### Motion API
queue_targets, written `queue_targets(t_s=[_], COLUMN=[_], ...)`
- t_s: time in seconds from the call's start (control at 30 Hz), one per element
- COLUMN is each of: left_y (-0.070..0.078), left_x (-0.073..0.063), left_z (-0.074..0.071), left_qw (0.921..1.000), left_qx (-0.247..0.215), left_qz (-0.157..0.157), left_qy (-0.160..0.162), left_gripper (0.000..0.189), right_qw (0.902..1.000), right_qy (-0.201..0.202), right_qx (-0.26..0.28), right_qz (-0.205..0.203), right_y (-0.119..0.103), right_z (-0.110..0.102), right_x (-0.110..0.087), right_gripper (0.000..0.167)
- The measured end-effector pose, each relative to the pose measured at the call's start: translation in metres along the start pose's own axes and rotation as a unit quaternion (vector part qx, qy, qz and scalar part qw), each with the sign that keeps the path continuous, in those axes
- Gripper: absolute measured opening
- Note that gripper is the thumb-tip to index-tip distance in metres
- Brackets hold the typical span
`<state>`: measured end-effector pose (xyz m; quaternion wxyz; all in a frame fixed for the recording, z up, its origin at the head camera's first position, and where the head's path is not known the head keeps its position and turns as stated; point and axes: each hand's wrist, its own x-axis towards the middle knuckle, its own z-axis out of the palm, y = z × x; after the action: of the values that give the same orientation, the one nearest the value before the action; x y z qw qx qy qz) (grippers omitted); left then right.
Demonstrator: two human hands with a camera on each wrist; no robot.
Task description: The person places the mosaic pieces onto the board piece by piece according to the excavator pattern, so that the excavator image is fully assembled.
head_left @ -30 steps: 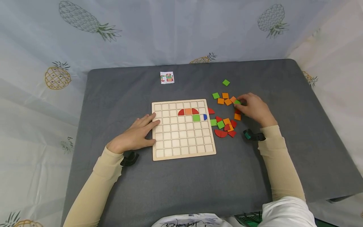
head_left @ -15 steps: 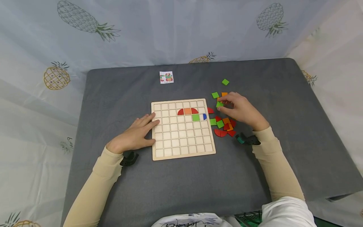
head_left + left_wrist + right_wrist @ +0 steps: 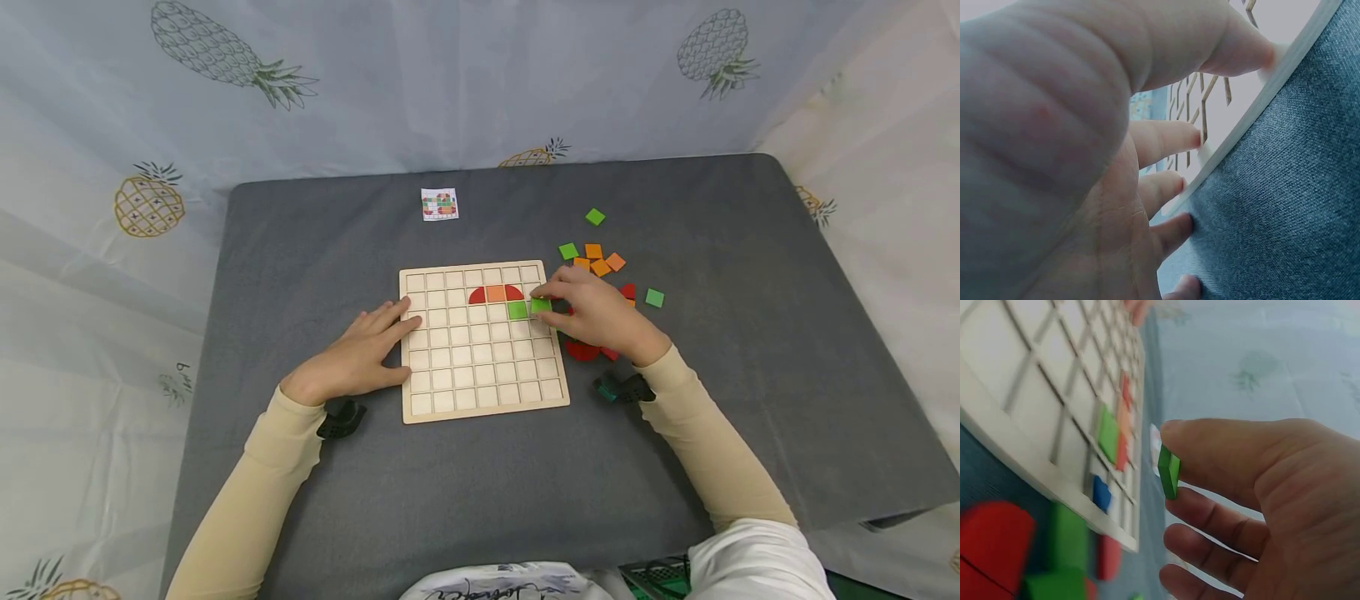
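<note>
Lining Up Before Letting Go

A grey cloth covers the worktop in front of me, and the wooden board lies flat on it, most of its cells bare. My left hand is spread at the board's left edge, thumb and nearest fingertips touching the rim; it grips nothing, and I judge it is there to steady things. My right hand is over the opposite edge, nearly closed at the tips: thumb and forefinger pinch a green square, the other fingers bent and holding nothing.

Beyond the board lies the picture card, probably my pattern, too small to read closely. Loose pieces in orange, green and red lie to the right. Seated in cells are an orange square between two rounded red pieces, and, lower, a seated green square.

I take this as the placing step. The held square is above the end cell beside its seated twin, so I'd need to turn it flat, match its edges and release. A blue piece seems to sit in that cell; I can't tell if it's in the way.
</note>
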<state>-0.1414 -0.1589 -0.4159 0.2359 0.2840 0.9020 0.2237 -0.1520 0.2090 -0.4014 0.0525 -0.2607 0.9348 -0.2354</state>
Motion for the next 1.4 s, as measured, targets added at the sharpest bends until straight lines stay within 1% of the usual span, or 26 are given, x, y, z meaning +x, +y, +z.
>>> queue_targets(t_s=[0.17, 0.27, 0.37, 0.53, 0.7, 0.87, 1.03, 1.2, 1.4], left_y=[0.0, -0.001, -0.001, 0.0, 0.0, -0.001, -0.001, -0.002, -0.002], left_x=[0.0, 0.0, 0.0, 0.001, 0.001, 0.002, 0.002, 0.002, 0.001], left_z=[0.0, 0.0, 0.0, 0.0, 0.0, 0.001, 0.001, 0.001, 0.002], left_qw=[1.0, 1.0, 1.0, 1.0, 0.9999, 0.9999, 1.0, 0.9999, 0.9999], left_qx=[-0.002, -0.002, 0.0, 0.003, 0.003, 0.004, 0.004, 0.003, 0.005], left_qz=[0.0, -0.002, -0.003, -0.004, -0.009, -0.01, -0.008, -0.009, -0.009], left_qy=[0.0, -0.001, -0.002, -0.002, -0.006, -0.005, -0.004, -0.008, -0.006], left_gripper=[0.073, 0.074, 0.074, 0.074, 0.075, 0.075, 0.075, 0.076, 0.076], right_qw=[0.9992, 0.9985, 0.9979, 0.9964, 0.9946, 0.9951, 0.9955, 0.9933, 0.9944], right_qy=[-0.005, -0.007, -0.007, 0.0, 0.003, 0.0, 0.017, 0.034, 0.035], right_qx=[-0.023, -0.03, -0.035, -0.059, -0.079, -0.077, -0.065, -0.083, -0.082], right_qz=[-0.032, -0.045, -0.054, -0.06, -0.067, -0.062, -0.066, -0.073, -0.055], right_y=[-0.004, -0.006, -0.008, -0.01, -0.011, -0.011, -0.01, -0.008, -0.006], right_z=[0.016, 0.023, 0.028, 0.033, 0.034, 0.032, 0.032, 0.035, 0.029], right_x=[0.004, 0.005, 0.004, 0.003, 0.003, 0.005, 0.012, 0.016, 0.015], right_gripper=[0.036, 0.034, 0.031, 0.03, 0.031, 0.034, 0.032, 0.027, 0.027])
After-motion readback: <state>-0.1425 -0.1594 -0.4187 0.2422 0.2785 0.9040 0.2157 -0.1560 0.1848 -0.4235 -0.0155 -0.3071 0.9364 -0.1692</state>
